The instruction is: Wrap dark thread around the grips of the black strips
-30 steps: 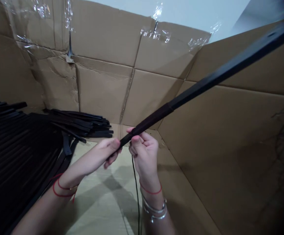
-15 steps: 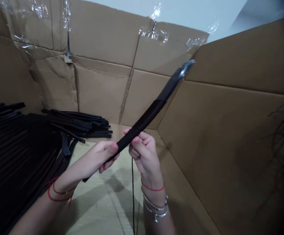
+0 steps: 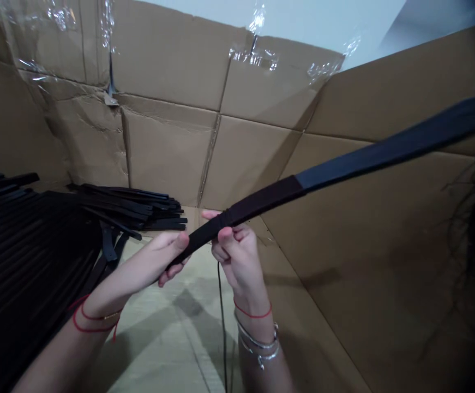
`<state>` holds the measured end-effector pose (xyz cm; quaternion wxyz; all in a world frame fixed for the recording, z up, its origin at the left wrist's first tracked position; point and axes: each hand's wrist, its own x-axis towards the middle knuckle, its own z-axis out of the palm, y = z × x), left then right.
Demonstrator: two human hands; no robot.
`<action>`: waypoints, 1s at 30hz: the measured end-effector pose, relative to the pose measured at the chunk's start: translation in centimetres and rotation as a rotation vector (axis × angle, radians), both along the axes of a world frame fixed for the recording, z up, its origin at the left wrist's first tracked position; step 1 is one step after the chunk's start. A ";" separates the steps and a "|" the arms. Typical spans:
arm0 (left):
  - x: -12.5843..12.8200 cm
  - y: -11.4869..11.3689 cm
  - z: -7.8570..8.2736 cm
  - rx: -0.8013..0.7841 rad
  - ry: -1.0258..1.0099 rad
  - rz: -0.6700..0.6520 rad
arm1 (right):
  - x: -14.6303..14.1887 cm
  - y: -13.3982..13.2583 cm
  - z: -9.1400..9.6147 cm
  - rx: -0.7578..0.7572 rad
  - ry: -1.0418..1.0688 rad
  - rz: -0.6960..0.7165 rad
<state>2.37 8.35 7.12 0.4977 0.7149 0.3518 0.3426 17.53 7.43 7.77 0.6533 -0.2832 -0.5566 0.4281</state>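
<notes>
The left hand (image 3: 167,256) and right hand (image 3: 237,256) pinch a bowed black strip (image 3: 384,153) between thumbs and fingers, close together near its end, with a matte sleeve (image 3: 262,197) running toward 3 o'clock. More black strips (image 3: 134,210) lie heaped at 9 o'clock against creased cardboard (image 3: 172,147) patched with clear tape (image 3: 253,57).

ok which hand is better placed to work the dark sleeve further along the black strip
Probably the right hand: its fingers pinch the black strip closer to the far end of the dark sleeve, while the left hand holds further back, near the strip's lower end.
</notes>
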 end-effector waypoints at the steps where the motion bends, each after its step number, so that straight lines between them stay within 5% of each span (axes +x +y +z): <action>1: -0.2 -0.1 0.2 -0.004 -0.009 -0.072 | 0.1 -0.1 0.0 0.005 0.019 -0.011; 5: -1.1 -0.9 0.9 0.179 0.050 0.082 | 0.2 -0.7 0.1 0.025 0.066 -0.128; 7: -1.3 -1.1 1.0 0.039 0.032 -0.049 | 0.1 -1.1 0.3 0.017 0.007 -0.071; 9: -1.1 -1.2 1.0 -0.022 -0.002 -0.131 | 0.0 -1.4 0.5 0.069 -0.013 -0.192; 11: -0.8 -1.3 0.8 0.134 -0.001 0.048 | 0.0 -1.6 0.7 0.131 0.023 -0.353; 13: -0.5 -1.5 0.7 0.193 0.026 0.143 | 0.3 -1.6 0.7 0.104 0.028 -0.247; 16: -0.2 -1.6 0.7 0.041 0.085 -0.046 | 0.7 -1.4 0.6 0.035 -0.007 0.040; 20: 0.0 -1.5 0.6 0.330 0.074 0.285 | 0.5 -1.2 0.5 0.063 0.106 -0.088; 24: -0.4 -1.5 0.4 0.129 0.007 -0.074 | 0.0 -1.3 0.6 0.034 0.072 -0.042; 27: -0.6 -1.8 0.5 0.227 0.022 0.091 | -0.3 -1.5 0.6 0.070 0.113 -0.254; 30: -0.6 -1.8 0.8 0.195 0.032 0.106 | -0.2 -1.6 0.6 0.001 0.039 -0.022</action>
